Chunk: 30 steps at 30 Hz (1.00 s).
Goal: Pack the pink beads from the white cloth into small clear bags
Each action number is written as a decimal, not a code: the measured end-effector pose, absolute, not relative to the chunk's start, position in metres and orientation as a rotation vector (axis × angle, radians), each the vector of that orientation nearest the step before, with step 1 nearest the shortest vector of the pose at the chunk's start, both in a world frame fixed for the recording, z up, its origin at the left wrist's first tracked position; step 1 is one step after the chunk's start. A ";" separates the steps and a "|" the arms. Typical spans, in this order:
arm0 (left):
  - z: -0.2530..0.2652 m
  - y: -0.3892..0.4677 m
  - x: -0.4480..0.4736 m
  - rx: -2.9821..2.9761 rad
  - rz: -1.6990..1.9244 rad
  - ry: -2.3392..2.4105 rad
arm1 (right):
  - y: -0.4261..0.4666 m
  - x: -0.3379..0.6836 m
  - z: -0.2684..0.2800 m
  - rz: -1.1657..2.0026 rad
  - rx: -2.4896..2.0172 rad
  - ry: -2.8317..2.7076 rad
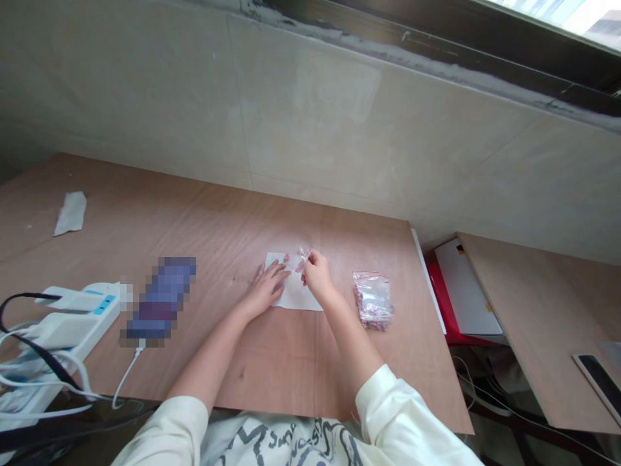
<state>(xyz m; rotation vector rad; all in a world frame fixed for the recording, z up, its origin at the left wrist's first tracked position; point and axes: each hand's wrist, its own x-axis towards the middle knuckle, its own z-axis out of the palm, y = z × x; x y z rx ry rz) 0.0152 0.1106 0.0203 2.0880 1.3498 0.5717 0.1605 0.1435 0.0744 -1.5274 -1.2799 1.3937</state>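
Beneath fingers of our left hand (264,289), white paper sheet (301,296) lies flat on bench (274,369); those fingers spread, resting on sheet, gripping nothing we can see; at fingers of our right hand (319,277), drawn together, small clear packet (303,254) sits pinched over sheet; right of those fingers, filled clear bag (373,301) lies apart; step in hand looks like handling packet over sheet; next move, we judge, calls for light pinch and steady sheet.

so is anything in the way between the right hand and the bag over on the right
Nothing visible: just tabletop between the right hand and the bag. The hand itself is pinching some clear plastic.
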 end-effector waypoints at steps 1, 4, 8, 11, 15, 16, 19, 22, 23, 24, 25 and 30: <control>0.022 0.115 0.015 2.061 0.594 1.347 | 0.144 0.161 0.078 1.400 -1.535 -1.234; 0.036 0.123 0.011 1.802 0.812 1.371 | 0.144 0.161 0.088 1.545 -1.435 -1.169; 0.053 0.122 0.005 1.105 1.045 1.259 | 0.144 0.161 0.089 1.788 -1.233 -1.230; 0.055 0.117 0.002 0.873 0.986 1.159 | 0.143 0.157 0.078 1.849 -1.288 -1.210; 0.047 0.112 -0.002 0.787 1.026 1.257 | 0.136 0.154 0.058 1.668 -1.539 -1.033; 0.044 0.111 -0.003 0.783 1.031 1.276 | 0.133 0.154 0.054 1.606 -1.555 -1.019; 0.040 0.108 -0.006 0.801 1.017 1.331 | 0.125 0.153 0.043 1.484 -1.548 -1.108; 0.039 0.105 -0.006 0.811 1.020 1.376 | 0.119 0.151 0.037 1.339 -1.611 -1.211; 0.040 0.105 -0.006 0.810 1.027 1.384 | 0.118 0.150 0.037 1.280 -1.633 -1.224; 0.040 0.105 -0.006 0.806 1.035 1.391 | 0.117 0.149 0.036 1.234 -1.644 -1.230; 0.041 0.105 -0.006 0.801 1.040 1.397 | 0.116 0.148 0.037 1.211 -1.644 -1.235; 0.042 0.105 -0.007 0.784 1.053 1.403 | 0.116 0.146 0.038 1.324 -1.580 -1.273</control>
